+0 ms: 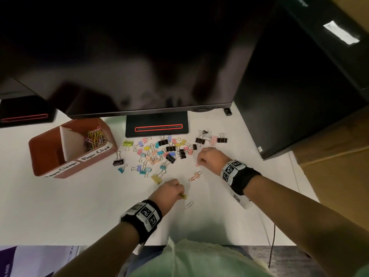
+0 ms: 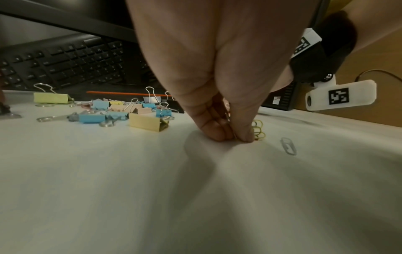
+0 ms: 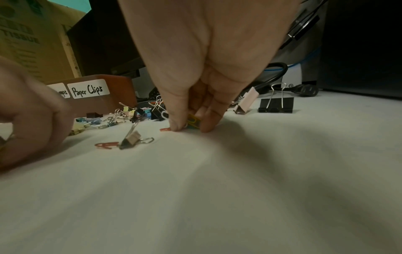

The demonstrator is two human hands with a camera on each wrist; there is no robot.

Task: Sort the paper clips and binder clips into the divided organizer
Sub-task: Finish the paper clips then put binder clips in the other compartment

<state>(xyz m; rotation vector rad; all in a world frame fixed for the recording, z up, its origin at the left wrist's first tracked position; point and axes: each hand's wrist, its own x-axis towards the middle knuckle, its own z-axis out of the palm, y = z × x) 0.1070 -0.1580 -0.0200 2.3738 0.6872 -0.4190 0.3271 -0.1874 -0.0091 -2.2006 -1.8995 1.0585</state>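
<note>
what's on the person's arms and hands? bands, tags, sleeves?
Both forearms are bare, no sleeves or gloves. Each wrist carries a black strap: left wrist band, right wrist band, each with white plates printed with black square fiducial markers. A white camera mount with another marker hangs under the right wrist.

The divided organizer [image 1: 60,156] was set on the desk [image 1: 60,206] toward its left edge, with paper clips [image 1: 94,136] piled in its right compartment. To its right, before the monitor stand [image 1: 157,125], the binder clips [image 1: 159,152] were scattered across the middle of the desk. Nearer the front edge, a few loose paper clips [image 1: 194,177] were left lying, the left hand [image 1: 169,189] and right hand [image 1: 211,159] being lowered beside them.
</note>
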